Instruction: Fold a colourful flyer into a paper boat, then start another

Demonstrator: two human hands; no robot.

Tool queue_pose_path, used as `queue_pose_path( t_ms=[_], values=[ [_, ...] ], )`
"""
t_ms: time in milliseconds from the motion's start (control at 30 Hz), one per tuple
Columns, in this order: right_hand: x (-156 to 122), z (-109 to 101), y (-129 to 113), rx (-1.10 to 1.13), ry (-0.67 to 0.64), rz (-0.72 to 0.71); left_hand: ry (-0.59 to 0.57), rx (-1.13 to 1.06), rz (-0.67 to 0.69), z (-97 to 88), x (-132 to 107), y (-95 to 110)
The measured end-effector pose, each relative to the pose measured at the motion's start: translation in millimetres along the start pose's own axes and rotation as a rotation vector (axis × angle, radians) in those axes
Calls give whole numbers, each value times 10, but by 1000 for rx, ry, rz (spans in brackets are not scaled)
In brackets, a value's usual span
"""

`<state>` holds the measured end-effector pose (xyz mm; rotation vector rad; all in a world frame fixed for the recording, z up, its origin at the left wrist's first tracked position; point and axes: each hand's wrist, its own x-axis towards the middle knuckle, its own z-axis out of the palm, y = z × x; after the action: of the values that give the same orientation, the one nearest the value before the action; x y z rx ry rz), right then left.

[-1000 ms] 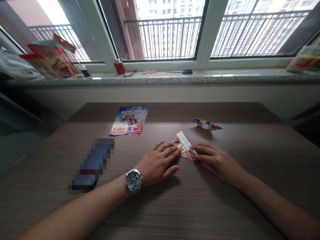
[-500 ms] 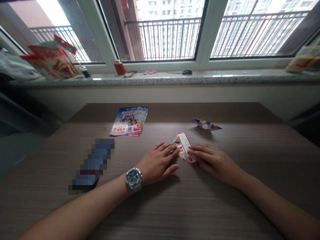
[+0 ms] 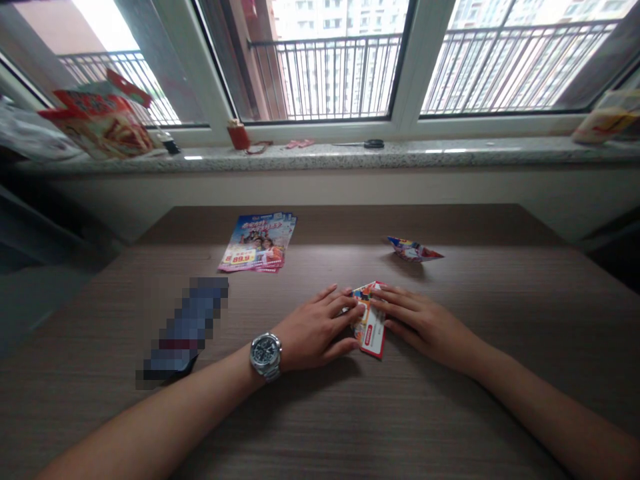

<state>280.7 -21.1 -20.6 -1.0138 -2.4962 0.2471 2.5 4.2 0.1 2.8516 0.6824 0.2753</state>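
beyond the far edge of the desk (image 3: 320,420), a wide framed window (image 3: 340,67) took up the top of the view. the desk itself, brown and wood-grained, spread across most of the rest. a speckled stone sill (image 3: 320,160) ran under the glass, with a red food bag (image 3: 107,127) standing at its left end.

the person's bare forearms came in from the two lower corners. the left hand (image 3: 315,330) was laid low, palm down, its fingers stretched out and slightly apart, closed around nothing. the right hand (image 3: 433,320) faced it, fingers extended and close together; whether its thumb pinched anything could not be told.

a long, dark, pixelated object (image 3: 185,327) lay left of the left hand, too masked to identify. farther back was a small overlapping stack of flyers (image 3: 260,240).

the folded paper (image 3: 374,333), white and brightly printed with a red edge, lay on the desk between the hands, touched by the fingertips of both. a second folded piece (image 3: 414,250), pointed at both ends, sat behind the right hand, apart from it. smallest was a silver watch (image 3: 265,355) on the left wrist.
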Motion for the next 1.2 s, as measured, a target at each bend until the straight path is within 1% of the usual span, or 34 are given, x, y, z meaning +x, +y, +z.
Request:
queue_pose_path(
  t_ms=[100,233,333,500,700,867,1033,1200],
  values=[
    [-1,-2,9,-10,-23,-19,6,14,-8,-11,-1,10],
    [-5,-12,0,-12,19,-11,39,61,-85,-34,-1,22],
    [-3,-28,-20,-10,42,-3,25,71,-122,-46,0,17],
    [-1,-21,-26,-36,59,6,8,20,-83,-20,-6,-12],
    [-2,24,-16,-76,37,38,16,-6,-46,0,-3,-13],
    [-3,23,-14,-89,21,44,12,5,-66,0,3,-12],
    [-13,15,-3,-115,-9,31,-21,28,-71,16,-7,-28],
    [-15,-5,-13,-113,-38,8,9,88,-115,0,-6,-10]
  ],
)
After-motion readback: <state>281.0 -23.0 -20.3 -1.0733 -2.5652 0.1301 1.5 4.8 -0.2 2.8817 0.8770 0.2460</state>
